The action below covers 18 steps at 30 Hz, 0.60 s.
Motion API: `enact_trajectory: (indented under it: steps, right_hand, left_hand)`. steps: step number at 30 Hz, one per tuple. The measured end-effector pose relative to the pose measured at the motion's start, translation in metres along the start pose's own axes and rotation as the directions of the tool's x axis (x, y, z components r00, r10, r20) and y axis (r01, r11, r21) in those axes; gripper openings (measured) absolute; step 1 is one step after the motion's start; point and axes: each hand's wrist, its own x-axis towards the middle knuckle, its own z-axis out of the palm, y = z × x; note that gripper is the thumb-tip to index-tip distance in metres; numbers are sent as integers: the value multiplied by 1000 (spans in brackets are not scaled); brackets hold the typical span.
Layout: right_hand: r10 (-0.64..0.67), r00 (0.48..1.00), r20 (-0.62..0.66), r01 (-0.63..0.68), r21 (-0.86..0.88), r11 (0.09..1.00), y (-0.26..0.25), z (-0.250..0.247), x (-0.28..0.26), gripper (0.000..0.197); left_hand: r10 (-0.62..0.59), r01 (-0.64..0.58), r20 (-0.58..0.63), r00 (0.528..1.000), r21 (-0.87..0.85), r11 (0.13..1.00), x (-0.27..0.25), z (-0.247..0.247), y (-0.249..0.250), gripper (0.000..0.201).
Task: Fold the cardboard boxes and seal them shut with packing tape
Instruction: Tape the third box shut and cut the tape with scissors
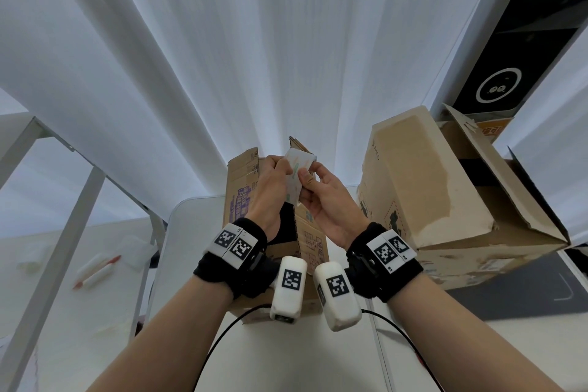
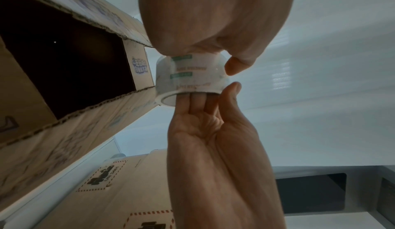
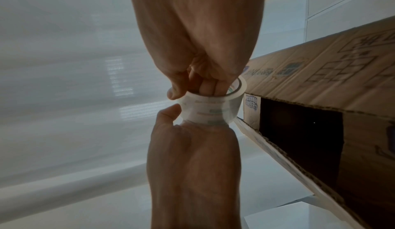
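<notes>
- both hands are holding a roll of clear packing tape [image 1: 297, 177] above the open printed cardboard box [image 1: 241, 188] on the white table [image 1: 286, 360].
- left hand [image 1: 270, 191] is gripping the roll's rim.
- right hand [image 1: 324, 200] is hooking fingers [image 2: 193, 100] through the core, thumb pressing outside.
- a larger cardboard box [image 1: 429, 181] is sitting to the right.

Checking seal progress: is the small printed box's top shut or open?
Open. The printed box shows a dark interior between raised flaps; both hands hold the tape roll.
</notes>
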Motion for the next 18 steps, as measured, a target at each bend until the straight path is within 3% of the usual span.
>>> enact_trajectory:
  steps: [7,10,14,17,18]
  right_hand:
    - [-6,1000,-3,6,16,1000,-2,1,-3,43]
    - [-1,1000,-2,1,25,1000,-3,0,-3,39]
    - [12,1000,-5,-12,-2,1000,-3,-2,-5,34]
    - [18,1000,-16,-18,-13,1000,-3,-1,-7,43]
    - [21,1000,-21,-21,-15,1000,-3,-1,-8,45]
  left_hand:
    - [10,-10,-1,1000,5,1000,-3,1,0,8]
    - [18,-18,-9,1000,28,999,-4,2,1,7]
    - [21,-21,12,1000,31,999,-6,1,-1,29]
    - [7,-6,38,999,-1,1000,-11,2,0,28]
    - [-2,3,46,999,-6,1000,-12,2,0,38]
